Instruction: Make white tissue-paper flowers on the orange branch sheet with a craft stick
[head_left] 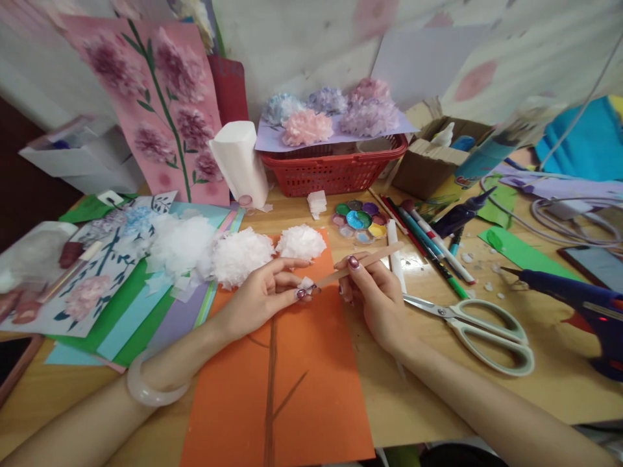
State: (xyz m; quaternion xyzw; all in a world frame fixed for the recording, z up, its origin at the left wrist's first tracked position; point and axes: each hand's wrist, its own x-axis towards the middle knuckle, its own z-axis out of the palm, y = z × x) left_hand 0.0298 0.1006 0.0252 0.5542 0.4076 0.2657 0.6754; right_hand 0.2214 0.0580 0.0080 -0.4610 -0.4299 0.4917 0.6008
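Observation:
Between thumb and fingertips, my left hand [270, 292] pinches a small white paper piece [305, 283]. My right hand [372, 298] is closed on a flat wooden stick [384, 253], whose tip meets the paper piece or lies very close to it. Both hands are above an orange sheet [321, 389] with a brown stem and branches drawn on it. Two fluffy white paper flowers [300, 242] rest at its top edge, the left one partly behind my left hand. A looser heap of white tissue [182, 243] lies further left.
Scissors [467, 324] and a blue glue gun [564, 292] with a red light lie right. Behind are a paint palette [357, 220], pens [428, 237] and a red basket [331, 172] bearing coloured paper flowers. Coloured sheets [126, 318] are stacked left; a phone [596, 263] lies far right.

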